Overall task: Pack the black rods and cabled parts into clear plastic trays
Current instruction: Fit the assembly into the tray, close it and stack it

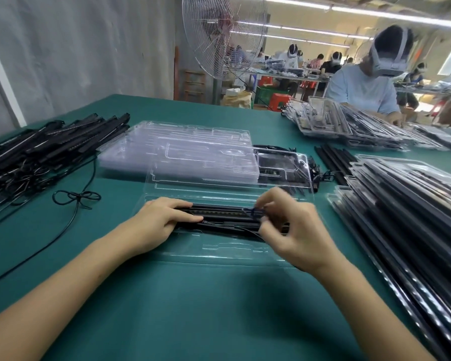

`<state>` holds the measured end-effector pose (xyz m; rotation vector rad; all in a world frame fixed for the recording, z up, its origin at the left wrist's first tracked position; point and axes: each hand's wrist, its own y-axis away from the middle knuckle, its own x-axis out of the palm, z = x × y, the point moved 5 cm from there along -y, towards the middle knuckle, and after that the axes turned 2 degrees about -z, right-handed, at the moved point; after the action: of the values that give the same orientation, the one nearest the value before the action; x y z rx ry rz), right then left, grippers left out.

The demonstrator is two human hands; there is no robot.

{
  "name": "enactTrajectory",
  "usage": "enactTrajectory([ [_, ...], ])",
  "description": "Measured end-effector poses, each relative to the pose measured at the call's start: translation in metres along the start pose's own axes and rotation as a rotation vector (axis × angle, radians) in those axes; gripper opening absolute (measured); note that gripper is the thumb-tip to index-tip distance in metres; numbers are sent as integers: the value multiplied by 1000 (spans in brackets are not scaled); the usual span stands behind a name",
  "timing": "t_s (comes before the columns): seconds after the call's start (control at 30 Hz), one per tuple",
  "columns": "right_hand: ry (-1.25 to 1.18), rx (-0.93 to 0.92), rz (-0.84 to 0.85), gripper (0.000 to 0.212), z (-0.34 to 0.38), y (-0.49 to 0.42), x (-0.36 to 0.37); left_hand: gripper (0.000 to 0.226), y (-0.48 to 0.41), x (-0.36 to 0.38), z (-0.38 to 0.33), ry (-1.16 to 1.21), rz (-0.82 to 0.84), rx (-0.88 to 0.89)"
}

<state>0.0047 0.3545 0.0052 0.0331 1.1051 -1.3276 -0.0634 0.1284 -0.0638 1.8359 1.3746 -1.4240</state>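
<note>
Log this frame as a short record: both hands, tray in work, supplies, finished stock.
left hand: lies flat on the left end of the black rods in the clear tray
right hand: pinches a cable at the rods' right end; blurred
tray: on the green table, in front
supplies: rod pile at left; empty tray stack behind
finished: packed trays stacked at right

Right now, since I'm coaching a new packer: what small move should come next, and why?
Probably tuck the cable pinched by the right hand down into the clear tray beside the black rods, which the left hand steadies. The cable sits above the rods, seemingly unseated; blur hides detail.
</note>
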Motion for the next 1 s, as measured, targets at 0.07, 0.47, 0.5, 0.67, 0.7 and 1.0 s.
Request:
enactTrajectory([
  [0.07, -133, 162, 285, 21, -5, 2, 17, 57, 0, 0, 0, -5, -4, 5],
  [0.47, 309, 471, -115, 37, -91, -5, -17, 58, 1, 0, 2, -11, -18, 1],
  [0.5, 391, 473, -12, 44, -95, -7, -9, 57, 1, 0, 2, -15, -18, 0],
  [0.67, 556, 457, 171, 36, -99, -9, 14, 59, 1, 1, 2, -27, -15, -3],
  [0.7, 575, 450, 125, 32, -98, -9, 11, 60, 1, 1, 2, -29, -16, -1],
  [1.0, 102, 121, -352, 35, -37, -14, -20, 57, 0, 1, 1, -48, -14, -4],
])
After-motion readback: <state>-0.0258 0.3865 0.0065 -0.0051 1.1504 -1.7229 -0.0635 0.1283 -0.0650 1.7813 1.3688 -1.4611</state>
